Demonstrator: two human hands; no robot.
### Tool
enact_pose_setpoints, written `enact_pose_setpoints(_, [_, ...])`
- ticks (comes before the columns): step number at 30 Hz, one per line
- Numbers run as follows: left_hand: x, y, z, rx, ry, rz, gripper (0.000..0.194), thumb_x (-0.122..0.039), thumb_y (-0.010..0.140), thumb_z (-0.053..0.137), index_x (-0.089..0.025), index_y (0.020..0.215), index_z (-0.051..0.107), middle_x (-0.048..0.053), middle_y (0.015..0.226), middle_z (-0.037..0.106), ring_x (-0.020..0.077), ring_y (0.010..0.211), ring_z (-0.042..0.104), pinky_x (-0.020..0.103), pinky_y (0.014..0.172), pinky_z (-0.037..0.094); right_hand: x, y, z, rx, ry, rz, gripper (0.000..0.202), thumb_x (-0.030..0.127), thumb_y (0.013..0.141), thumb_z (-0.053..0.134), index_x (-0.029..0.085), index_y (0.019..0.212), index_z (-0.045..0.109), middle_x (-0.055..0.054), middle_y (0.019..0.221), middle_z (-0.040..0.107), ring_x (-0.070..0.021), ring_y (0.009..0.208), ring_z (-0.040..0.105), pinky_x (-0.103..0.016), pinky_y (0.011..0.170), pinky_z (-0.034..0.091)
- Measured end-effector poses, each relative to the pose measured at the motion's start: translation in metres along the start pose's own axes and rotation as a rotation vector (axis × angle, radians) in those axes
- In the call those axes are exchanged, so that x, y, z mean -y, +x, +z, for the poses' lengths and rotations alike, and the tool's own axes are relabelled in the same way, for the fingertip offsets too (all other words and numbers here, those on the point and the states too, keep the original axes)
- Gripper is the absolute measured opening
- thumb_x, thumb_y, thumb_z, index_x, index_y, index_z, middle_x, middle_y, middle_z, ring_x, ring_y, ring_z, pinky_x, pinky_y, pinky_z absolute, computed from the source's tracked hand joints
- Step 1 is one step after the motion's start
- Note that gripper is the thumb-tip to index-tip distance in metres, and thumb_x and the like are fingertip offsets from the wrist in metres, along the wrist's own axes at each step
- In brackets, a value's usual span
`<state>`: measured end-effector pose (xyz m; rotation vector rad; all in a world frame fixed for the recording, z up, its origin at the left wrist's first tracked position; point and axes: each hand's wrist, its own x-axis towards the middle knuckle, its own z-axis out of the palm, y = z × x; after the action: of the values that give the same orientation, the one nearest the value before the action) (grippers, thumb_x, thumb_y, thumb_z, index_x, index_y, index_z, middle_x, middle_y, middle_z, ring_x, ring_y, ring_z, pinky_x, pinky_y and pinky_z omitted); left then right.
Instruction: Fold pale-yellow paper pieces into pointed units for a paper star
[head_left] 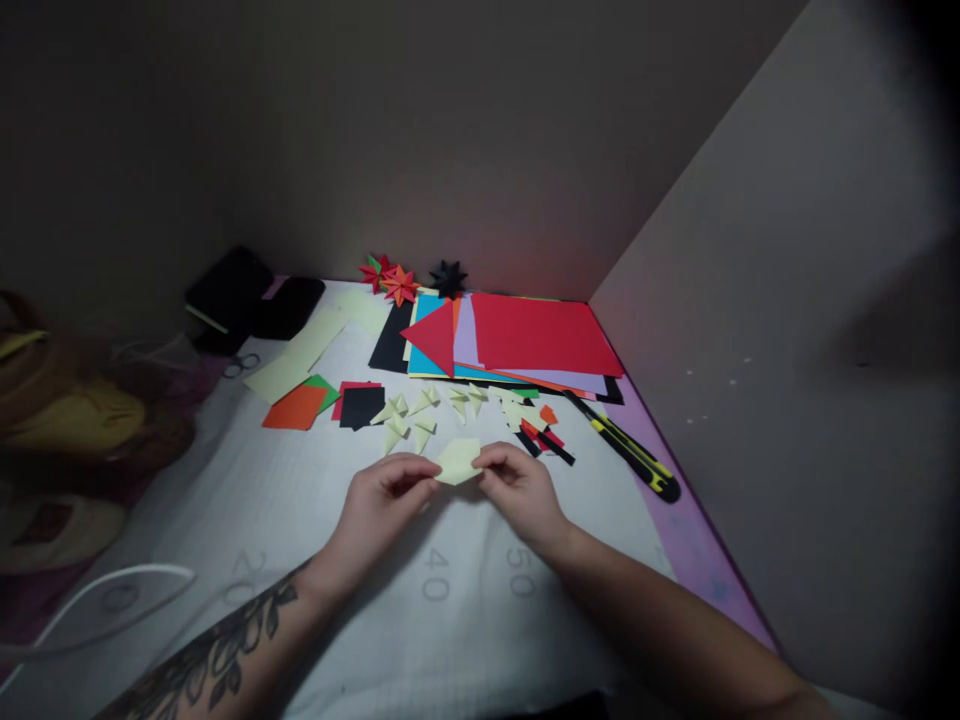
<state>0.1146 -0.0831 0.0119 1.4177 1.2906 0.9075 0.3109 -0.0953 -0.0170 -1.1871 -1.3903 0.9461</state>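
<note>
A small pale yellow piece of paper (460, 462) with folded corners is held up between my two hands. My left hand (390, 500) pinches its left edge between thumb and fingers. On the opposite edge, my right hand (523, 492) has a similar pinch. Just beyond the paper lie several folded pale yellow paper pieces (425, 400) with pointed tips. To their right is a pile of paper scraps (536, 420) in yellow, black, red, orange and green.
Red sheets (547, 335) top a coloured paper stack at the back. Folded paper stars (400, 285) stand by the wall. A yellow-black utility knife (637, 455) lies right; scissors (241, 366), an orange paper square (295, 409) and a black square (362, 407) lie left.
</note>
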Motion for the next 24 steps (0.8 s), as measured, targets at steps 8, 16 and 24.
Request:
enact_pose_setpoints(8, [-0.001,-0.003,0.004,-0.052,0.095,0.161,0.007,-0.025,0.074,0.068,-0.019,0.071,0.070,0.002,0.077,0.070,0.0153,0.069,0.063,0.026,0.064,0.050,0.002,-0.001,0.005,0.013,0.131,0.039,0.004,0.023,0.077,0.065,0.022,0.076,0.061,0.000,0.078,0.062,-0.0152,0.073,0.060,-0.026,0.064,0.049])
enact_pose_setpoints(16, [0.001,-0.002,0.007,-0.026,0.008,0.076,0.012,-0.027,0.072,0.070,-0.017,0.067,0.065,0.001,0.069,0.067,0.0125,0.062,0.060,0.022,0.058,0.047,0.003,-0.002,0.010,0.005,0.300,0.141,0.024,0.026,0.073,0.070,0.020,0.065,0.048,0.003,0.069,0.052,-0.0116,0.063,0.050,-0.024,0.058,0.041])
enact_pose_setpoints(24, [-0.005,-0.001,0.013,-0.042,-0.092,-0.006,0.018,-0.026,0.067,0.072,-0.016,0.057,0.061,0.003,0.069,0.067,0.0130,0.063,0.061,0.022,0.058,0.047,0.002,-0.007,0.016,-0.058,0.411,0.233,0.025,0.023,0.071,0.073,0.020,0.065,0.049,0.001,0.079,0.061,-0.0125,0.070,0.057,-0.025,0.064,0.044])
